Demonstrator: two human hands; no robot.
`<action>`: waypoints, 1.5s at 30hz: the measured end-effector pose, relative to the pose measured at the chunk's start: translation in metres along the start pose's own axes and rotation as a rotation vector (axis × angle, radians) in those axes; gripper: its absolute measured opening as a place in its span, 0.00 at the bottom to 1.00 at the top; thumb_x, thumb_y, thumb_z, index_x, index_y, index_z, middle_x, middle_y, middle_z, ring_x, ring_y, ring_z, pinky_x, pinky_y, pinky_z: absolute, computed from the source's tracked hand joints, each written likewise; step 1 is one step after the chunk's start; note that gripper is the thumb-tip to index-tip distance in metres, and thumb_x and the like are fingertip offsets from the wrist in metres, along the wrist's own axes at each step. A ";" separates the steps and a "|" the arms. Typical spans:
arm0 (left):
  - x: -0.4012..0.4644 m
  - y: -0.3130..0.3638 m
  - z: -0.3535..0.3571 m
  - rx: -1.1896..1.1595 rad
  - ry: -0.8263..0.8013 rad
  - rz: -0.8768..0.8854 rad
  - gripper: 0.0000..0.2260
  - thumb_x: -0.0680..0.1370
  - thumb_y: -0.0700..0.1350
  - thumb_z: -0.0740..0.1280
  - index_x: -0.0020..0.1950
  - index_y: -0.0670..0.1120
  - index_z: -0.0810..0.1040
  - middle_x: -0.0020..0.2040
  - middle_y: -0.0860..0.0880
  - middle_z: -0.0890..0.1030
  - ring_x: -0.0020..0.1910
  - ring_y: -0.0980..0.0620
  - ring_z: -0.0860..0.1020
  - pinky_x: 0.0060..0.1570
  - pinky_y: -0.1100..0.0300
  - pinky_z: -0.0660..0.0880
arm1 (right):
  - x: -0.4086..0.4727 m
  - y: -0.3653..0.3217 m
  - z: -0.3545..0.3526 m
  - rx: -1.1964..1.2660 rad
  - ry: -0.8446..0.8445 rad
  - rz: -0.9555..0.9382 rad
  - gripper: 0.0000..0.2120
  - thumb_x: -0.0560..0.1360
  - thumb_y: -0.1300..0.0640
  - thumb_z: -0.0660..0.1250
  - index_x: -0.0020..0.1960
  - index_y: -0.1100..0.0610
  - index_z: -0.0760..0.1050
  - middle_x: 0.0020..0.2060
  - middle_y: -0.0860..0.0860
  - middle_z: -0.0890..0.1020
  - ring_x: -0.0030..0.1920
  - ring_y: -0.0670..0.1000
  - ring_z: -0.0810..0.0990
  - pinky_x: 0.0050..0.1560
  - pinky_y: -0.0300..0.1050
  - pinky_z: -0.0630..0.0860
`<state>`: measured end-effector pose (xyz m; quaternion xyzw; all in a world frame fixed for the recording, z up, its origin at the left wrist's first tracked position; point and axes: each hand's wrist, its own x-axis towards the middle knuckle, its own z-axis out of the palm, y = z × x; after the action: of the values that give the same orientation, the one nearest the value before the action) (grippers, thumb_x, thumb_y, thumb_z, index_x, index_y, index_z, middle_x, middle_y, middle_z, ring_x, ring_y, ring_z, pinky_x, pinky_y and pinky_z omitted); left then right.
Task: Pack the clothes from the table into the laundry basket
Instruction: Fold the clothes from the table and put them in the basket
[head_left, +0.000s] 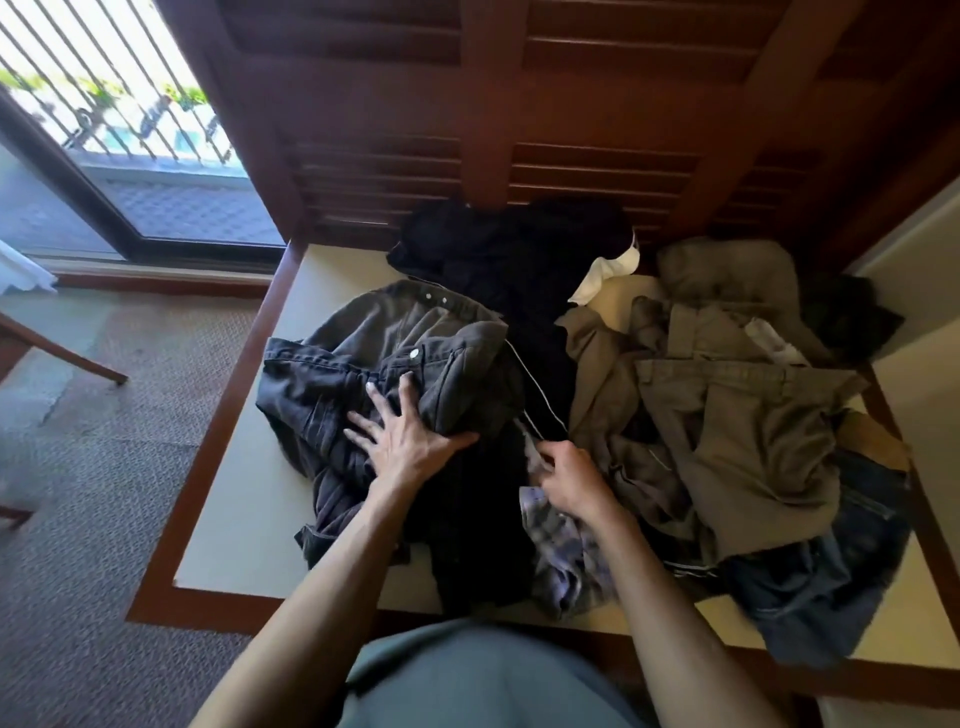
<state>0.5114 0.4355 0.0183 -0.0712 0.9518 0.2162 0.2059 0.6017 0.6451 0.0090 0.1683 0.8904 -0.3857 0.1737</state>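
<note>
Floor: patterned carpet (104, 467) fills the 9 o'clock side; a wooden chair leg (67, 353) juts in there, the rest of the chair cut off by the frame edge.
Window: barred glass door (114, 104) at 10 o'clock, the view outside washed out by glare.
Tabletop: pale surface with a dark wood rim (218, 415); its 3 o'clock and 6 o'clock edges are partly hidden by clothes and by the person's body.
Grey jeans (363, 353): crumpled at the 9 o'clock side of the pile, waistband buttons facing up; the legs are folded under and cannot be followed.
Left hand (400, 441): lies flat on the grey jeans, fingers spread and straight, pressing the cloth; it grips nothing.
Black garment (509, 260): heaped at 12 o'clock against the slatted wooden panel (519, 130); too dark to make out its kind.
Right hand (571, 478): grip closed, fingers curled round a fold of the plaid shirt (561, 551) at the pile's 6 o'clock; fingertips hidden in the cloth.
White cloth (608, 275): only a corner shows, between the black and khaki pieces.
Khaki trousers (737, 431): spread over the 3 o'clock half, overlapping other khaki cloth.
Blue jeans (810, 587): at 4 o'clock, partly buried, hanging over the tabletop edge.
Laundry basket: not in view.
</note>
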 end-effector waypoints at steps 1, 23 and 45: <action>0.004 -0.008 -0.003 -0.005 0.003 -0.010 0.63 0.58 0.76 0.72 0.81 0.59 0.40 0.82 0.41 0.37 0.78 0.26 0.41 0.74 0.30 0.39 | -0.001 0.000 -0.008 0.019 -0.019 -0.033 0.07 0.73 0.61 0.70 0.51 0.56 0.83 0.43 0.54 0.86 0.47 0.54 0.84 0.47 0.51 0.78; -0.003 -0.001 -0.061 -0.360 0.195 0.371 0.37 0.71 0.52 0.75 0.78 0.53 0.64 0.81 0.40 0.58 0.81 0.40 0.52 0.79 0.43 0.52 | -0.033 -0.033 0.000 0.177 -0.098 -0.149 0.17 0.71 0.73 0.61 0.38 0.54 0.81 0.35 0.47 0.82 0.36 0.39 0.77 0.42 0.38 0.71; -0.042 0.000 -0.045 -0.573 -0.515 0.212 0.23 0.61 0.38 0.72 0.56 0.48 0.84 0.39 0.43 0.80 0.39 0.50 0.74 0.44 0.56 0.72 | -0.099 0.052 0.022 -0.030 -0.278 0.098 0.53 0.63 0.24 0.67 0.79 0.46 0.54 0.78 0.54 0.60 0.79 0.59 0.57 0.78 0.47 0.55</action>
<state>0.5328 0.4176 0.0733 0.0293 0.7722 0.5037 0.3863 0.7156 0.6456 0.0062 0.1537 0.8542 -0.3829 0.3165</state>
